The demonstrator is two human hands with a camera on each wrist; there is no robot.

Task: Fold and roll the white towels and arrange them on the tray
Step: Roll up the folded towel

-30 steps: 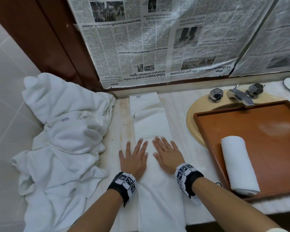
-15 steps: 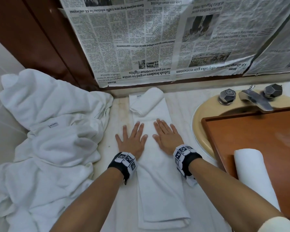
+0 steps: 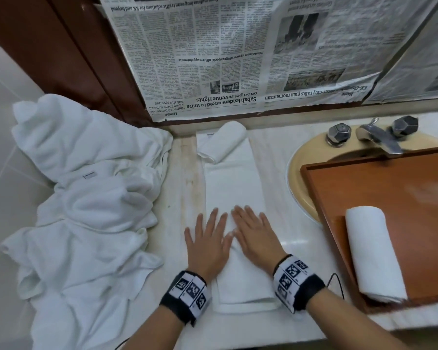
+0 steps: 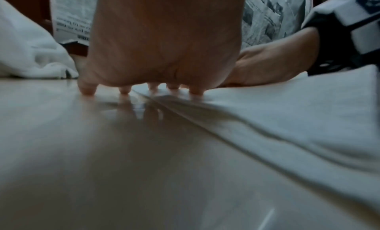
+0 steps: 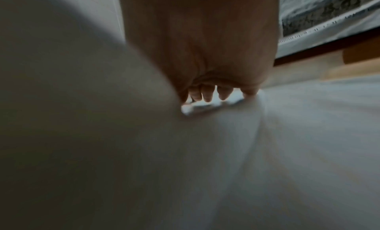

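Here, left hand (image 3: 208,245) and right hand (image 3: 257,238) flat, fingers straight, gripping nothing, pressed on folded towel (image 3: 234,188); best smoothed evenly toward rolled far end before rolling.

Pale marble table (image 3: 283,157); beige sink (image 3: 295,173) with metal tap (image 3: 379,135); newspaper sheets (image 3: 238,54) covering wall; dark wood panel (image 3: 61,46); white tiled wall (image 3: 5,122) at left.

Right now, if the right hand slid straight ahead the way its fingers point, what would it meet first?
The right hand lies flat on the folded towel, its fingers aimed up the strip. Sliding on, it would probably meet the curled-over far end first, before the newspaper.
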